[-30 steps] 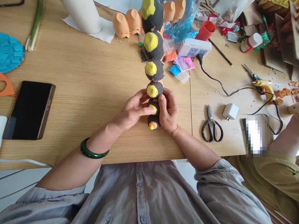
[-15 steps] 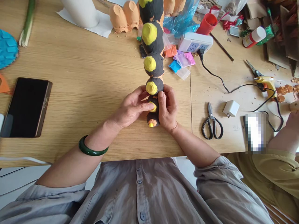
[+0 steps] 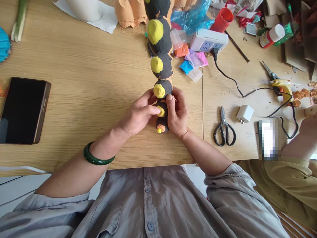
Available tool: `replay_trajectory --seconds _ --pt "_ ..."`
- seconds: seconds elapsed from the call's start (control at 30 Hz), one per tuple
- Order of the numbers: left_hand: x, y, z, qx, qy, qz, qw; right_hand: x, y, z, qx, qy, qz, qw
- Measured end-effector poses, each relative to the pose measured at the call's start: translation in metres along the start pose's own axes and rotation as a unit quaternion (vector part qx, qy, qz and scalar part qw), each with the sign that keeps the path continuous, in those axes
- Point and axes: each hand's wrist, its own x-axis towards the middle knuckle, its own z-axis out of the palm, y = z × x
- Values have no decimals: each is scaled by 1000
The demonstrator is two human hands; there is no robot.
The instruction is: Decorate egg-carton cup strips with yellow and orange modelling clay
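A long strip of egg-carton bumps (image 3: 161,67), coated in black clay with a yellow clay cap on each bump, runs away from me above the table. Its nearest bump ends in a small orange tip with a yellow dot. My left hand (image 3: 138,114) supports the strip from the left, its thumb pressing the yellow cap (image 3: 161,111) of the second-nearest bump. On the other side my right hand (image 3: 178,112) grips the strip, thumb on top of the black clay and fingers behind. The undersides of the fingers are hidden.
Black-handled scissors (image 3: 225,129), a white charger (image 3: 245,113) and a glue gun (image 3: 283,87) lie to the right. A power strip (image 3: 208,39) and clay packets (image 3: 190,62) are beyond. A phone (image 3: 24,110) lies left. Another person's arm (image 3: 300,138) rests at far right.
The view has shifted slightly, and the strip's far end leans a little more to the left. My left thumb has moved slightly on the yellow cap; both hands keep their hold.
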Motion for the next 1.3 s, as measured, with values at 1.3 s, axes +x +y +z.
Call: replay_trajectory --seconds 1.3 --pt "1 -2 -1 13 14 16 1000 0 14 0 20 -10 8 1000"
